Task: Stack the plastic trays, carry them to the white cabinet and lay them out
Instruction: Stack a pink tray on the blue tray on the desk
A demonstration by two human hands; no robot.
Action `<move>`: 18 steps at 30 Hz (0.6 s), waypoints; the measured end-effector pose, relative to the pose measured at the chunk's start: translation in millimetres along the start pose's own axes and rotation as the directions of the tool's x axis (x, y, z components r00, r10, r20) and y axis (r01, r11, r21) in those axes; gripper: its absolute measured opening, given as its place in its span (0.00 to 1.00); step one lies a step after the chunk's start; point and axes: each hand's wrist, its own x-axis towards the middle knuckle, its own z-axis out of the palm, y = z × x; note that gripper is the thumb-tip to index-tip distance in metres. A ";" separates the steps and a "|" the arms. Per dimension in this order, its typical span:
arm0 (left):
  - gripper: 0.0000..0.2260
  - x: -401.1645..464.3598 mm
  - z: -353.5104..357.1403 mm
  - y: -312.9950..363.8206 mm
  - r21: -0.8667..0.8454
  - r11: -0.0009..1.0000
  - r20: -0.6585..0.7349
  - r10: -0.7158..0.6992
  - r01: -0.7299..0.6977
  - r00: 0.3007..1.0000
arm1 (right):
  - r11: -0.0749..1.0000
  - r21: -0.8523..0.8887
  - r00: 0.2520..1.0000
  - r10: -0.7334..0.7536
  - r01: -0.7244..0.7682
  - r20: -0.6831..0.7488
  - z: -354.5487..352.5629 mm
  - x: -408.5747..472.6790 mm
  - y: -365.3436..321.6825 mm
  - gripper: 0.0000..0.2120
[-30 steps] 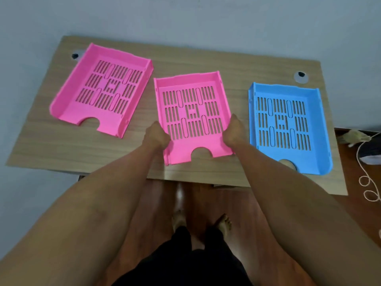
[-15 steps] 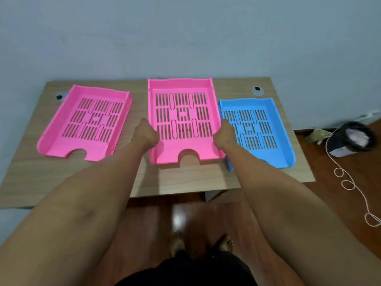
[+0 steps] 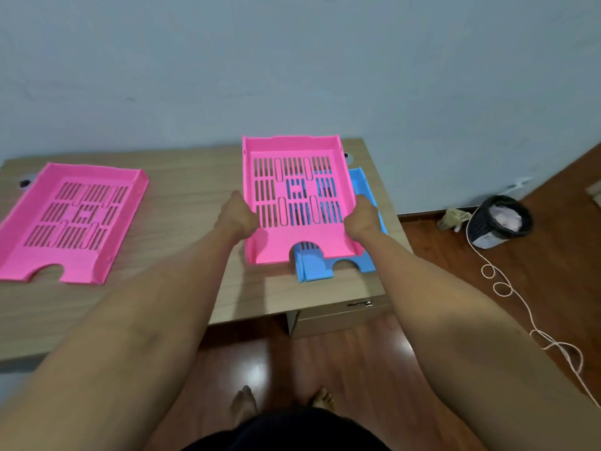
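Desk [image 3: 182, 190] edge nearby; each hand [image 3: 235, 216] [image 3: 362, 219] grips pink tray [image 3: 292, 196] above blue tray [image 3: 364, 190].

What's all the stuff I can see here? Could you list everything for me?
Pink slotted plastic tray held in both hands: one, pink, over the blue tray.
Pink slotted plastic tray lying on the desk: one, pink, desk's left part.
Blue slotted plastic tray: one, blue, desk's right end, mostly covered.
Wooden desk: one, light wood, against the wall.
Black mesh bin: one, floor at right.
White cord: one, looped on the floor.
Left hand: grip on held tray's left wall.
Right hand: grip on its right wall.
Bare feet: two, bottom.
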 end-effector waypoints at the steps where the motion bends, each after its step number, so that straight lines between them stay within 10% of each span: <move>1: 0.16 -0.2 9.5 6.1 -0.008 1.000 0.010 -0.003 0.003 1.000 | 1.000 -0.006 1.000 0.001 -0.001 -0.001 -6.8 4.9 8.8 0.16; 18: 0.14 3.0 118.5 43.7 0.031 0.995 0.046 -0.097 0.096 0.994 | 0.999 -0.008 0.993 0.039 -0.038 0.111 -44.3 57.6 101.5 0.15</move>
